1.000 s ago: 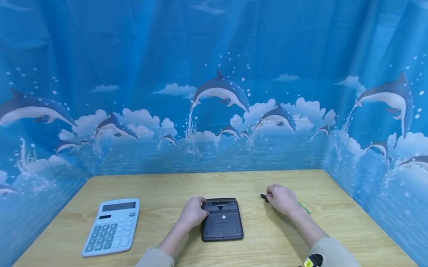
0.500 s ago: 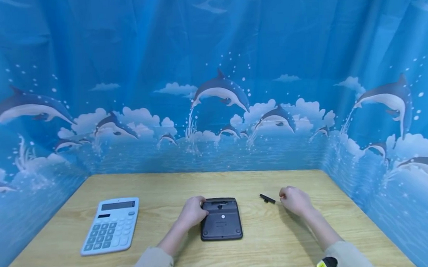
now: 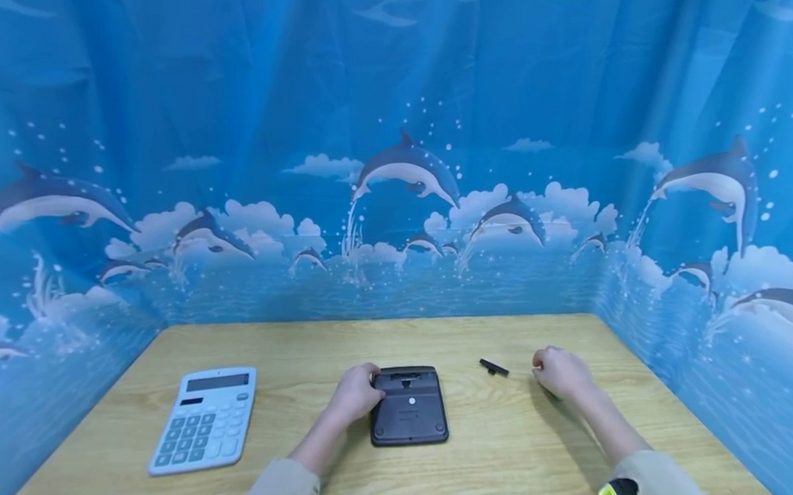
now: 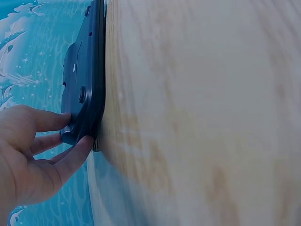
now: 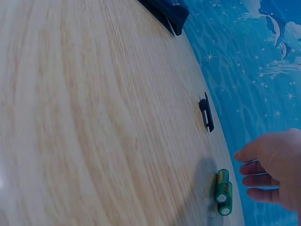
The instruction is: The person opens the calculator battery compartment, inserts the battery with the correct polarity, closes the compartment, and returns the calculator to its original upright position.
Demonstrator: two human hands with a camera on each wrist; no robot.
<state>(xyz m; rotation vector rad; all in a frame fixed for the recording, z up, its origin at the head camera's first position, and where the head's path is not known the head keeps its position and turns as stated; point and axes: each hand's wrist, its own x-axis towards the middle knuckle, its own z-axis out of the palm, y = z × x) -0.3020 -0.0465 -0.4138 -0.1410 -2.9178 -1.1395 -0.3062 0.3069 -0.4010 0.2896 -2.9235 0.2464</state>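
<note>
A black calculator (image 3: 411,420) lies face down in the middle of the table, its battery slot uncovered at the far end. My left hand (image 3: 354,392) grips its upper left edge, thumb on the back and fingers at the side, as the left wrist view shows. To the right lies a small black battery cover (image 3: 494,368). Further right, my right hand (image 3: 564,373) hovers with relaxed fingers and nothing in them. Two green batteries (image 5: 222,186) lie side by side close to its fingertips in the right wrist view; in the head view the hand hides them.
A light blue calculator (image 3: 204,420) lies face up on the left of the wooden table (image 3: 294,350). A blue curtain (image 3: 374,77) printed with dolphins stands around the table's back and sides.
My right hand has moved right, away from the black battery cover, which it had been touching and which now lies by itself. My left hand keeps its grip on the black calculator.
</note>
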